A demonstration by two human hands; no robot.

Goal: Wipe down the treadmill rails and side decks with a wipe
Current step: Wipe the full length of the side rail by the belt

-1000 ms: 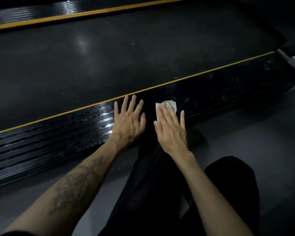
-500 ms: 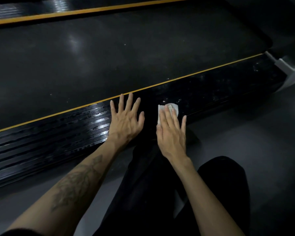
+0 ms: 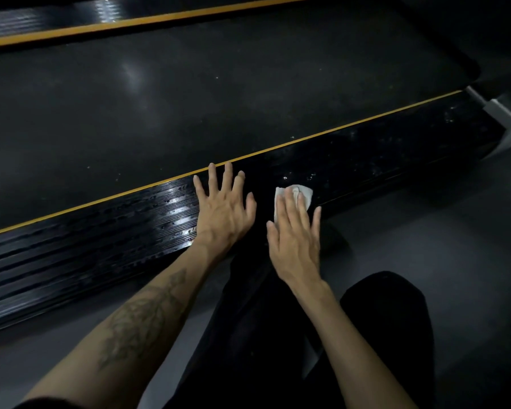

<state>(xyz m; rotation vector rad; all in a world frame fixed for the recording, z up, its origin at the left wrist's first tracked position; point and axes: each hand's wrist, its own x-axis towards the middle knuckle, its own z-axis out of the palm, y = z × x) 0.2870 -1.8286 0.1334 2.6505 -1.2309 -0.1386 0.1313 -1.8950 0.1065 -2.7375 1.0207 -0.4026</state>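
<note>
Presently the wipe (image 3: 299,193), a small white wad, lies on the near side deck (image 3: 381,160) of the treadmill, at roughly five o'clock from the frame's centre. I have the right hand (image 3: 295,240) flat upon it, fingers extended and pressing it down; this grip is a flat press, not a clench. The left hand (image 3: 223,209) lies at nine o'clock of the wipe, just beside it, spread open on the ribbed deck and holding nothing. Beyond them run the yellow edge stripe (image 3: 351,124) and, at twelve o'clock, the dark belt (image 3: 219,98).

My judgement on the step: pale specks remain on the deck toward two o'clock, so the stroke should travel along the ribs in that direction, with steady palm pressure, the wad kept fully under the fingers.

Against the frame one second back, both hands lie slightly nearer the stripe and the view has shifted a little; the wipe remains under the right fingers.
</note>
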